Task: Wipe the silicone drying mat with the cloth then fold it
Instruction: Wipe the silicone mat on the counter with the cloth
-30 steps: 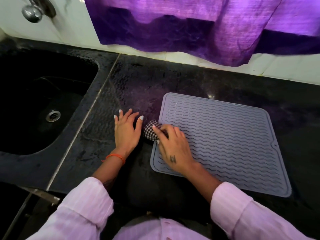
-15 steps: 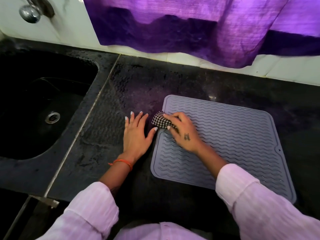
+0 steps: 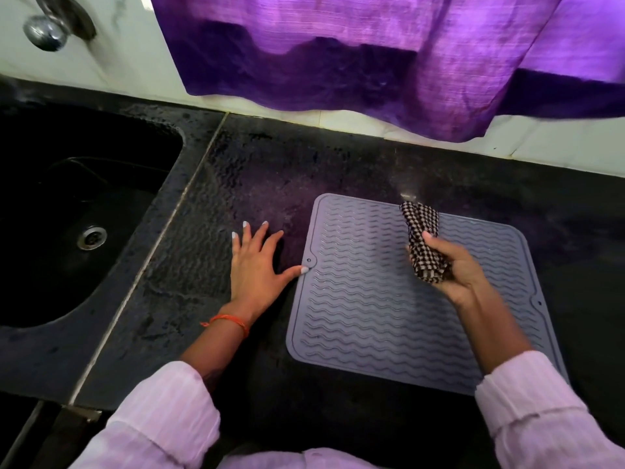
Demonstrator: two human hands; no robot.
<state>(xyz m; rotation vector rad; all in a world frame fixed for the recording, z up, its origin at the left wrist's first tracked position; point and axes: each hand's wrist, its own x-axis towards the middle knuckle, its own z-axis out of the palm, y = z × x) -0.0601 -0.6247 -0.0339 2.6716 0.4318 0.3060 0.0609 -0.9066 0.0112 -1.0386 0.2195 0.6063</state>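
Right hand (image 3: 453, 265) motion-blurred, its fingers hidden behind bunched cloth (image 3: 424, 247). Mat (image 3: 372, 316) near right corner covered by sleeve (image 3: 541, 411). Curtain (image 3: 389, 52) cut off by top edge; sink (image 3: 67, 204) by left edge.

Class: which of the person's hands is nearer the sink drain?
Left. The left hand lies flat on the counter between the drain and the mat; the right hand grips the cloth above the mat, farther off.

right hand (image 3: 455, 265) lifted from mat's (image 3: 372, 299) left edge to over its middle, checked cloth (image 3: 422, 245) now raised
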